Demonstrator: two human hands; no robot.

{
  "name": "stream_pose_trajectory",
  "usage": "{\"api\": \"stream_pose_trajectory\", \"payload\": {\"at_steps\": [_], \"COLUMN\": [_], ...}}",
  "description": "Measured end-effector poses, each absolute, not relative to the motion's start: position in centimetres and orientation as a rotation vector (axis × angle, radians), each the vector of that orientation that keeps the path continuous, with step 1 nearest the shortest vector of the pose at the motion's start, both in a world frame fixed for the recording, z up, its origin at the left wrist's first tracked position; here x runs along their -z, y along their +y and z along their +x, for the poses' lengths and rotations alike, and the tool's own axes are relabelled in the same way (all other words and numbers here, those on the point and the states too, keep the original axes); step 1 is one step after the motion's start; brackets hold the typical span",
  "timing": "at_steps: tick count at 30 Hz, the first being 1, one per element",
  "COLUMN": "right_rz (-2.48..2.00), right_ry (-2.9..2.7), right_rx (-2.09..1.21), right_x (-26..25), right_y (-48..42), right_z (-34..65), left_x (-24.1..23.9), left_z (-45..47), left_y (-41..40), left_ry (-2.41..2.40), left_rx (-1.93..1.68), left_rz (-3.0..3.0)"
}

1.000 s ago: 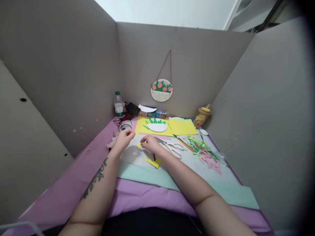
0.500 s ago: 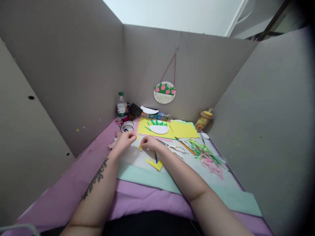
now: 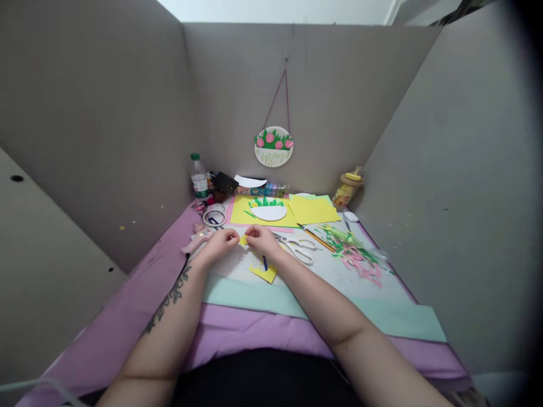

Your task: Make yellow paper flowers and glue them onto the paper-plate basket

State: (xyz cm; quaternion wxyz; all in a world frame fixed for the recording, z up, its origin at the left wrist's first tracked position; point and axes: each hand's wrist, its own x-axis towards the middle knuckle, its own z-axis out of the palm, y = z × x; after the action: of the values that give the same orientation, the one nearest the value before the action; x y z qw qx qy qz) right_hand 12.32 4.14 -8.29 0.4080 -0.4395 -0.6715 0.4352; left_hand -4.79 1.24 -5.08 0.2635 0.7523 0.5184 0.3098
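Observation:
My left hand [image 3: 225, 243] is closed in a pinch, and what its fingertips hold is too small to make out. Close beside it, the fingers of my right hand [image 3: 259, 239] pinch a small yellow paper piece [image 3: 243, 240] that shows between the two hands. Below my right wrist lies a yellow paper offcut [image 3: 265, 276] with a cut-out edge and a dark blue item [image 3: 265, 263] by it. White-handled scissors [image 3: 302, 254] rest just right of that wrist. Beyond my hands, a white half-disc with green paper leaves [image 3: 268, 211] lies on yellow sheets.
Tape rolls [image 3: 214, 217] and a pink-handled tool [image 3: 195, 243] lie left. Pencils [image 3: 318, 238] and green and pink paper scraps [image 3: 356, 263] are at right. A bottle [image 3: 199, 180] and a yellow cup [image 3: 348, 189] stand at the back. A flower plaque [image 3: 274, 148] hangs on the wall.
My hands have come closer together, with the yellow piece now between their fingertips. The camera view has shifted, showing more of the scissors and the pink-handled tool.

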Motion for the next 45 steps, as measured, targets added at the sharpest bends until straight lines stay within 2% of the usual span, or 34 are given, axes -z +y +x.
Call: {"api": "stream_pose_trajectory", "payload": {"at_steps": [9,30,45], "right_rz": [-1.179,-1.11,-1.053], "right_ry": [-1.752,-1.509,-1.379], "right_rx": [-0.934,-1.149,-1.093], "right_x": [8.0,8.45,8.56], "right_y": [3.74,4.38,4.38], "right_z": [11.99,11.74,11.69], "left_x": [5.05,5.61,5.47], "left_z": [-4.71,-4.99,-4.51], "left_y": [1.6,2.05,1.93], "left_ry": [1.432,1.407,1.394], "left_rx": [-0.81,-0.847,-0.977], "left_rz": [2.114,2.044,2.018]}}
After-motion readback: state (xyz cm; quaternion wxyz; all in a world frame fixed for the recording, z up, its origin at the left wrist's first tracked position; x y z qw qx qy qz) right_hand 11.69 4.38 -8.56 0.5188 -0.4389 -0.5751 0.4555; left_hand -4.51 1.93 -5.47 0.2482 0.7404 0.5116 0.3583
